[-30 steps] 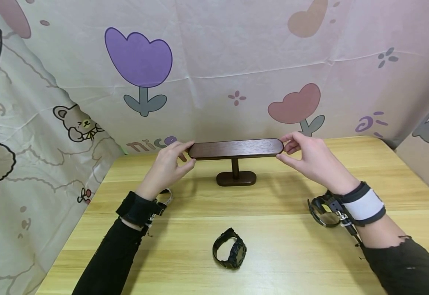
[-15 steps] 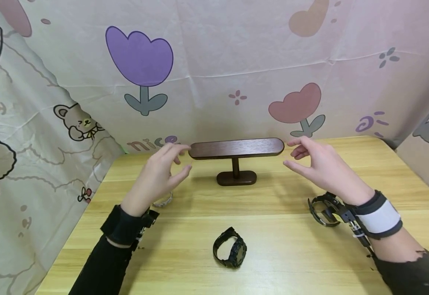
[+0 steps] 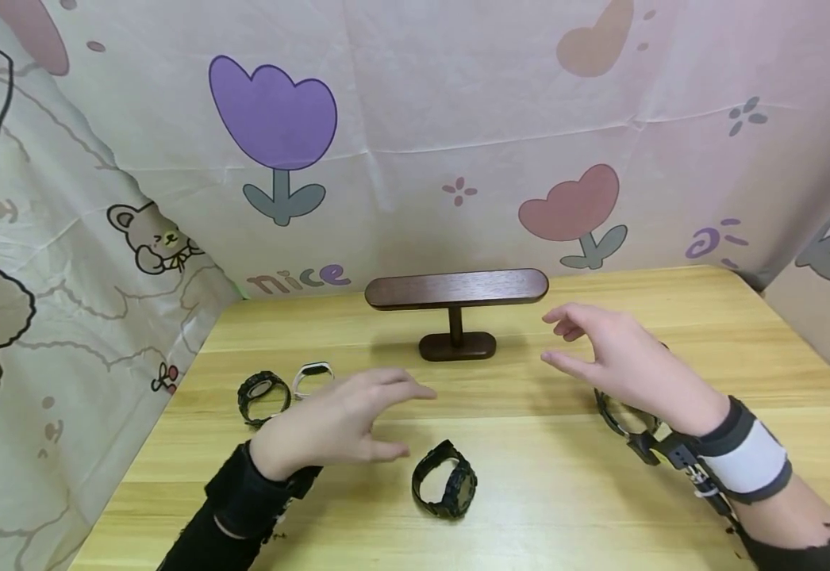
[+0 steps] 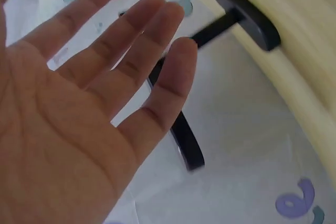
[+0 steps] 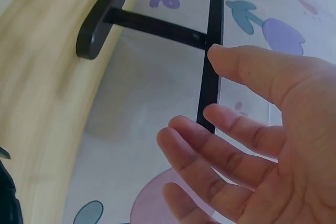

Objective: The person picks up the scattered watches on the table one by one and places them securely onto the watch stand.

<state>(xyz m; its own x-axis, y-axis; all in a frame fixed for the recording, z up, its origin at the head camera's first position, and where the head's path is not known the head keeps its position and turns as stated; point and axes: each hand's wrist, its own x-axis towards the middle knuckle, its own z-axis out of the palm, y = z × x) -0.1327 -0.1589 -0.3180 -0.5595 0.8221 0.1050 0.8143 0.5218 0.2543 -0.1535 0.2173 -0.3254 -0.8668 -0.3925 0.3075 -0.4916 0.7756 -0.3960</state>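
Note:
A dark wooden T-shaped stand [image 3: 456,291] rises from an oval base at the back middle of the wooden table [image 3: 529,492]; both wrist views show it too [image 4: 231,19] [image 5: 210,51]. My left hand [image 3: 343,424] hovers open and empty above the table, just left of a black watch [image 3: 446,480] lying near the front. My right hand [image 3: 611,349] hangs open and empty to the right of the stand, above another black watch [image 3: 618,416] that my wrist partly hides.
A black watch [image 3: 263,394] and a white-strapped watch [image 3: 313,375] lie side by side at the left of the table. Cartoon-printed cloth [image 3: 415,135] closes in the back and both sides.
Both hands let go of the stand's bar ends and drew back toward me. The left hand dropped low near the front watch, uncovering the two watches at the left.

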